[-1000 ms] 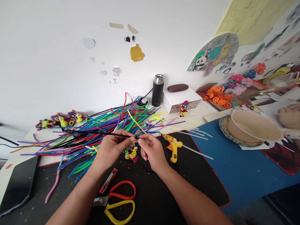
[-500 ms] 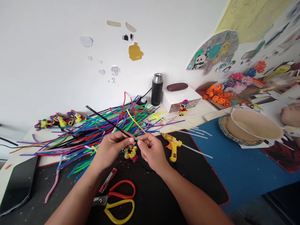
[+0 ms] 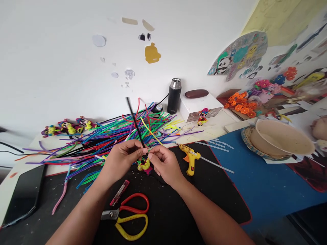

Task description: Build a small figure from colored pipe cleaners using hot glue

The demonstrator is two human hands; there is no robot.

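Observation:
A black pipe cleaner (image 3: 135,119) rises up and leftward from between my fingertips. My left hand (image 3: 123,157) pinches it between thumb and forefinger. Close beside it, my right hand (image 3: 165,163) is closed with thumb and forefinger pressed together near the lower end; what they grip there is too small to make out. Just below the fingertips lies a small yellow, black and magenta figure (image 3: 145,166), partly hidden by my hands. Scissors with red and yellow handles (image 3: 131,226) and a small red packet (image 3: 119,193) lie on the black mat (image 3: 163,217) nearer to me.
Many coloured pipe cleaners (image 3: 102,144) spread behind my hands. To the right lie a yellow glue gun (image 3: 190,158) and clear glue sticks (image 3: 217,164). Farther off stand a black bottle (image 3: 174,97), a white box (image 3: 201,105) and a bowl (image 3: 281,139). A black tablet (image 3: 24,195) lies left.
The black pipe cleaner has swung from a leftward slant to a steeper, more upright angle. Both hands stay close together, and the whole view has shifted slightly.

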